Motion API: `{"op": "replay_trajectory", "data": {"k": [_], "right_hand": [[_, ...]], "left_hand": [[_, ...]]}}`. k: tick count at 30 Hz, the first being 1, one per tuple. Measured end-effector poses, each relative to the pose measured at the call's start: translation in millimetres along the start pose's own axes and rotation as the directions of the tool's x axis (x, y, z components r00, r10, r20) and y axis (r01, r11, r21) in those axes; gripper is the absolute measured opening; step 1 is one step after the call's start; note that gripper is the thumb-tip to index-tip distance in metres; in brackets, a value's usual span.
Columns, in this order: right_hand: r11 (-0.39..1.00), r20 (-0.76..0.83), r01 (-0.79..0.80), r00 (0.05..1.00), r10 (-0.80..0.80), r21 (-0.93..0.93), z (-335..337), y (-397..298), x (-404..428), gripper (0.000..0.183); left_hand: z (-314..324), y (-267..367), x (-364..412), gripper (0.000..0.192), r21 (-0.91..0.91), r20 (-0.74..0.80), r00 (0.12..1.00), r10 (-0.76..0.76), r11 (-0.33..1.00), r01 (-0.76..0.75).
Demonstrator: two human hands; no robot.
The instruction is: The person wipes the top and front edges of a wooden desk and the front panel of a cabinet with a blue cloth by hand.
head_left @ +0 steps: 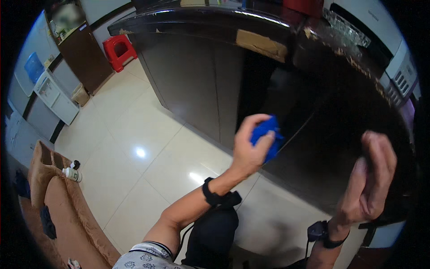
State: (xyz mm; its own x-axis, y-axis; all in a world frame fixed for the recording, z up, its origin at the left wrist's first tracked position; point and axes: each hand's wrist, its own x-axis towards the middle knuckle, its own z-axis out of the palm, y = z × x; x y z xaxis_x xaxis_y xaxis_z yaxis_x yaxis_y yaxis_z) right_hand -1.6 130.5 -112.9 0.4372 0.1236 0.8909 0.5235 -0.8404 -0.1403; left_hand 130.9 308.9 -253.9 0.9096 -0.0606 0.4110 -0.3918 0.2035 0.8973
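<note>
My left hand [248, 149] grips a crumpled blue cloth or soft wrapper [276, 138], its exact kind unclear, with the thumb across the near side. It is held in front of the dark front of a large desk or counter [191, 87]. To the right, my right hand [368, 181] is raised with curved fingers and the thumb apart. Nothing shows in it, and it is slightly blurred. Black straps with small devices circle both wrists. Along the desk's top edge, a torn patch [261, 44] bares brown board, and the edging on the right is chipped.
A brown sofa [70, 215] with a white bottle [72, 175] on its arm stands at left. Beyond are a water dispenser [55, 95], a waste bin [80, 95] and a red plastic stool [112, 55]. A clear cut-glass object [347, 28] sits on the desktop.
</note>
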Motion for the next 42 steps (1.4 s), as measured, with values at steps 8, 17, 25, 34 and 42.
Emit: {"op": "replay_trajectory", "data": {"k": [8, 17, 25, 34, 42], "right_hand": [[0.908, 0.110, 0.244, 0.969, -0.219, -0.341, 47.7, -14.3, 119.5, 0.044], [0.849, 0.131, 0.171, 0.984, -0.121, -0.501, 82.3, -21.5, 120.0, 0.057], [0.830, 0.097, 0.202, 0.979, -0.178, -0.519, 85.6, -11.9, 110.7, 0.059], [0.824, 0.033, 0.192, 0.978, -0.207, -0.533, 94.0, -6.9, 110.7, 0.056], [0.819, 0.056, 0.226, 0.971, -0.232, -0.527, 90.5, -9.6, 111.2, 0.056]], "left_hand": [[-99.8, -10.4, 24.3, 0.032, -0.364, -0.338, 0.889, -0.309, 0.914, 0.180], [-110.0, 19.4, 54.7, 0.035, -0.727, -0.177, 0.945, -0.274, 0.684, 0.062], [-45.0, 43.7, 68.2, 0.059, -0.155, -0.294, 0.947, 0.133, 0.971, -0.184], [-64.6, 68.1, 51.7, 0.059, 0.287, -0.393, 0.703, 0.592, 0.806, -0.518], [-77.8, 109.3, 114.3, 0.052, 0.558, -0.197, 0.421, 0.886, 0.454, -0.695]]}}
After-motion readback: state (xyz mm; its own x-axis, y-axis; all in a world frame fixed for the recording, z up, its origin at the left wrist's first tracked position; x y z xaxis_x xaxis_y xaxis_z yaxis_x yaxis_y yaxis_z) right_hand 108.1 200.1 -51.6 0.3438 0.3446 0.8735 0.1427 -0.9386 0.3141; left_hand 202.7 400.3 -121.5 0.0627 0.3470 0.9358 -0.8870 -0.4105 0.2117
